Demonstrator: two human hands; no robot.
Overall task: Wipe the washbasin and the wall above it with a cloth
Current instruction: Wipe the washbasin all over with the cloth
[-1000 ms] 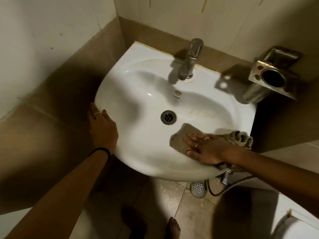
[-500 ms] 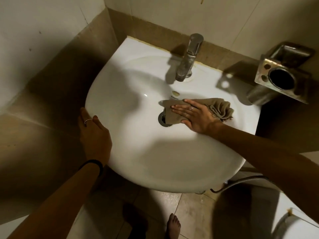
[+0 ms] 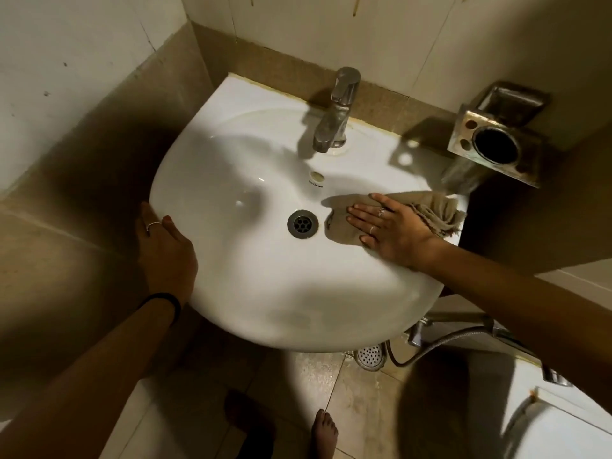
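Observation:
A white washbasin (image 3: 251, 279) is mounted in a tiled corner, with a metal drain (image 3: 302, 224) at its middle and a chrome tap (image 3: 334, 117) at the back. My right hand (image 3: 394, 230) lies flat with straight fingers on a beige cloth (image 3: 430, 207), pressing it on the bowl just right of the drain; the cloth's bunched end trails over the right rim. My left hand (image 3: 165, 250) rests on the basin's left rim, fingers laid along the edge. The tiled wall (image 3: 331, 24) rises behind the tap, with rusty drip marks near the top.
A steel toothbrush and cup holder (image 3: 496, 147) juts from the wall at the right. Below the basin are a floor drain (image 3: 369, 356), a hose and valve (image 3: 424, 332), and a white toilet (image 3: 563, 425) at bottom right. My bare foot (image 3: 324, 432) stands on the tiled floor.
My right hand has swept the cloth from the bowl's front up across the drain, then slid it right, uncovering the drain. My left hand stays on the left rim.

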